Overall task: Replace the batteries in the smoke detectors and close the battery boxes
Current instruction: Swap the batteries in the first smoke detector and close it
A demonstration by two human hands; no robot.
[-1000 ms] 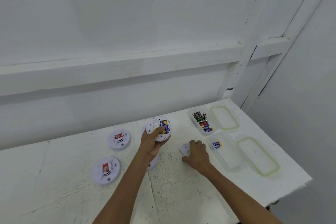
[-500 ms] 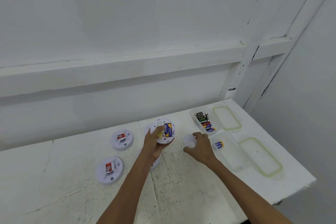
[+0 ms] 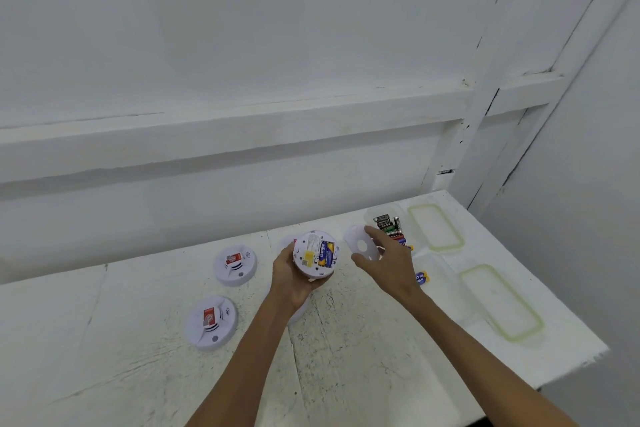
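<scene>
Left hand (image 3: 291,282) clasps the round white plastic smoke detector (image 3: 316,255). Right hand (image 3: 393,262), at three o'clock, pinches its white plastic cover (image 3: 361,246). I'd seat it squarely before pressing.

The left hand (image 3: 292,282) held a round white smoke detector (image 3: 313,263) up over the white table (image 3: 346,374), back side up. A blue battery (image 3: 327,251) sat in its open slot. The right hand (image 3: 391,262) held a thin white cover (image 3: 360,246) just beside it. A far detector (image 3: 235,265) and a near detector (image 3: 211,322) lay toward the left edge. By the far right corner was a full battery box (image 3: 372,214). Nearer was a second box (image 3: 450,291) with one loose battery (image 3: 422,278). A far lid (image 3: 435,227) and a near lid (image 3: 500,302) lay along the right edge.
</scene>
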